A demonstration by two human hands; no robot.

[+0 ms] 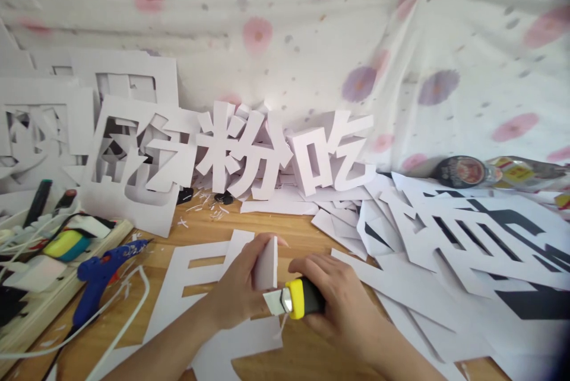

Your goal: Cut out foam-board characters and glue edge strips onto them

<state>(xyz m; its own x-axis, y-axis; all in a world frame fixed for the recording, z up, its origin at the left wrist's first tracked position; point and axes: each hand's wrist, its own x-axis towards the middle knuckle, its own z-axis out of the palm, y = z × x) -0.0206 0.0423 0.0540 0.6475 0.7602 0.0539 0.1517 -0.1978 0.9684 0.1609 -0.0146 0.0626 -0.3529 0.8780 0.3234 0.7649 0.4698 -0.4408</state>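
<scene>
My left hand (pixel 238 286) grips a small white foam board piece (pixel 266 265), held on edge above the table. Wrapped in my right hand (pixel 336 295) is a yellow and black utility knife (pixel 303 298), its blade out and pointing left, close to the lower end of the piece. Whether the blade touches the piece I cannot tell. Beneath my left hand lies a flat white cut-out character (pixel 205 256) on the wooden table (pixel 312 345), partly hidden by my forearm.
A blue glue gun (pixel 100 277) lies at left beside a power strip (pixel 84 268) with tangled cables. Raised white characters (pixel 249 149) stand at the back, next to cut-out sheets (pixel 151 203). Board scraps (pixel 427 298) spread over the right side, with a bottle (pixel 472 172) lying behind.
</scene>
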